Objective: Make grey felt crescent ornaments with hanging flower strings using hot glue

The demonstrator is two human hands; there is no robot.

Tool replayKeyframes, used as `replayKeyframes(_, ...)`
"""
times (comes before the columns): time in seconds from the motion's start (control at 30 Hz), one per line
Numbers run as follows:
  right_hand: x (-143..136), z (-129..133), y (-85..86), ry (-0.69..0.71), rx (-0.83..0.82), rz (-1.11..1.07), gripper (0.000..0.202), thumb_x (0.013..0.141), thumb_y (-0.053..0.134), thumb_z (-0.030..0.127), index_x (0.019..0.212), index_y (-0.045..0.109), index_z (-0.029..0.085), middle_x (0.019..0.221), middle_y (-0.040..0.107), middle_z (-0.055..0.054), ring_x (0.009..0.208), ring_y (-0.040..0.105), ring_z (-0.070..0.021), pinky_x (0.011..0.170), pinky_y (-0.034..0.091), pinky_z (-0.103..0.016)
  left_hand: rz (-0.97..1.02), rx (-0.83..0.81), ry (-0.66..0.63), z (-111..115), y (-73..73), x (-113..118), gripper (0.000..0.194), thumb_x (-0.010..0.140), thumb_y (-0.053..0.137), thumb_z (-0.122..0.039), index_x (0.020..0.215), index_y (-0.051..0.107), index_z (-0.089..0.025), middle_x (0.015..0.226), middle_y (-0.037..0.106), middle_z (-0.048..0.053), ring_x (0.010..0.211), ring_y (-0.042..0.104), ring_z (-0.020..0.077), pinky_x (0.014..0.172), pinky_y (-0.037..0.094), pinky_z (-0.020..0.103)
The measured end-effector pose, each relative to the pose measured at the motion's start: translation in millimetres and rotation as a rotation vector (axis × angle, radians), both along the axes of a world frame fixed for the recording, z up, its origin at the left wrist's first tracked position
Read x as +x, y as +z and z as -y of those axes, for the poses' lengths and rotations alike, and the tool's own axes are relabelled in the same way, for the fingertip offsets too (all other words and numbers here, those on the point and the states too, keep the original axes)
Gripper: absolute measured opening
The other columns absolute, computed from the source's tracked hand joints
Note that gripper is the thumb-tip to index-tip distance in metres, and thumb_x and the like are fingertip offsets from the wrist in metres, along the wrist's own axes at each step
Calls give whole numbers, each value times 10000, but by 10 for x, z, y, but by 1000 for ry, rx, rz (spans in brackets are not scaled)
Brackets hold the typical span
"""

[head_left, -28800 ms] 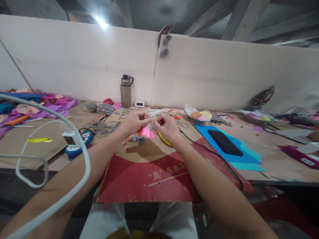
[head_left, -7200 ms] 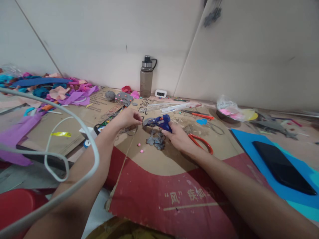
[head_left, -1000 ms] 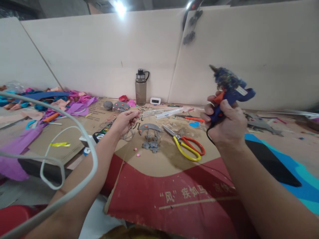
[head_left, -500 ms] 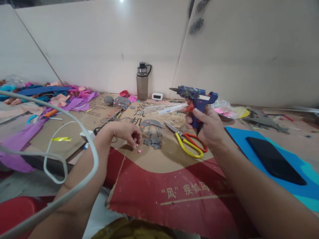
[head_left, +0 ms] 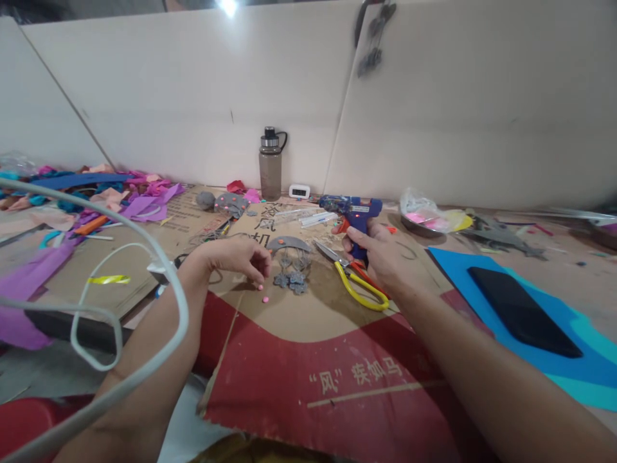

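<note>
In my right hand [head_left: 378,254] is a blue glue gun [head_left: 354,207], nozzle pointing left, held above the cardboard. My left hand [head_left: 245,260] is closed, fingers drawn together and tips down at a small pink dot [head_left: 260,287]; whether they pinch anything is hidden. A second pink dot [head_left: 265,299] lies just below. Right of these is a grey crescent [head_left: 292,243] with orange dots, partly behind my left fingers. Grey flower shapes [head_left: 292,281] lie beneath it. Yellow-and-red-handled scissors [head_left: 359,289] rest under my right hand, blades toward the crescent.
A cardboard sheet [head_left: 299,325] covers the work area. Behind stand a bottle [head_left: 270,167] and a small white clock [head_left: 299,191]. A black phone [head_left: 523,308] lies on blue sheets at right. A white cable [head_left: 168,267] loops across the left; colourful scraps [head_left: 110,196] are piled beyond.
My right hand has brought the glue gun down and left, nearer the crescent. My left hand stays by the pink dots. The whole view has shifted slightly.
</note>
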State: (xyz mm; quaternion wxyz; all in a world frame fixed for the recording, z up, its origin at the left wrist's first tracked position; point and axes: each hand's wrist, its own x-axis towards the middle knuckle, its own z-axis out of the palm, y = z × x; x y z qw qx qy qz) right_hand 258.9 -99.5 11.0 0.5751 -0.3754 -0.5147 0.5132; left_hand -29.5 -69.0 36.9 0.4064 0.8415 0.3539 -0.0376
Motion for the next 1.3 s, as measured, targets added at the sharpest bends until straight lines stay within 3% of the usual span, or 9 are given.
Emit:
replayKeyframes(0.17, -14, 2, -13, 3, -10, -25, 221, 728, 660, 315, 892, 525, 253, 690, 555, 32, 507, 429, -89, 422, 350, -225, -26, -80, -121, -6, -87, 27, 154, 671, 712, -242, 819, 714, -201, 745, 681, 7, 677, 584, 120, 593, 403, 186)
replayKeyframes(0.33, -23, -6, -27, 32, -6, -40, 259, 715, 680, 306, 912, 526, 240, 841, 608, 13, 548, 447, -81, 434, 366, -218, 21, -41, -99, 5, -74, 56, 84, 653, 699, -209, 732, 724, -196, 660, 655, -8, 585, 535, 99, 539, 358, 183)
replayKeyframes(0.5, -24, -16, -40, 27, 3, -28, 255, 709, 683, 320, 888, 523, 234, 839, 610, 12, 548, 442, -79, 436, 368, -218, 28, 6, 37, 12, -1, 34, 106, 656, 705, -240, 744, 695, -182, 666, 658, -7, 597, 564, 103, 546, 373, 186)
replayKeyframes(0.67, -15, -22, -44, 13, -9, -29, 282, 700, 692, 336, 888, 508, 235, 784, 583, 24, 541, 447, -78, 433, 371, -214, 216, -83, 195, -21, 12, 8, 193, 719, 683, -296, 867, 691, -172, 720, 679, 21, 648, 614, 123, 621, 447, 217)
replayKeyframes(0.83, -7, -28, -49, -4, -17, -41, 272, 705, 690, 325, 879, 503, 232, 746, 557, 36, 538, 444, -80, 430, 375, -214, 413, -27, 340, 8, 57, 48, 285, 720, 706, -303, 970, 663, -175, 816, 689, 37, 696, 629, 122, 637, 479, 230)
replayKeyframes(1.13, -11, -29, -27, -28, -25, -47, 291, 690, 695, 331, 885, 508, 225, 788, 594, 26, 543, 441, -75, 440, 374, -212, 688, -50, 556, -55, -10, 94, 250, 721, 720, -306, 888, 668, -127, 772, 671, 45, 660, 592, 90, 621, 457, 213)
replayKeyframes(1.3, 2, -55, -53, -8, -1, -44, 287, 699, 684, 336, 893, 505, 223, 755, 572, 37, 541, 445, -74, 430, 363, -205, 797, -92, 585, -99, -51, 83, 274, 661, 768, -289, 854, 677, -117, 757, 664, 47, 643, 585, 90, 603, 453, 214)
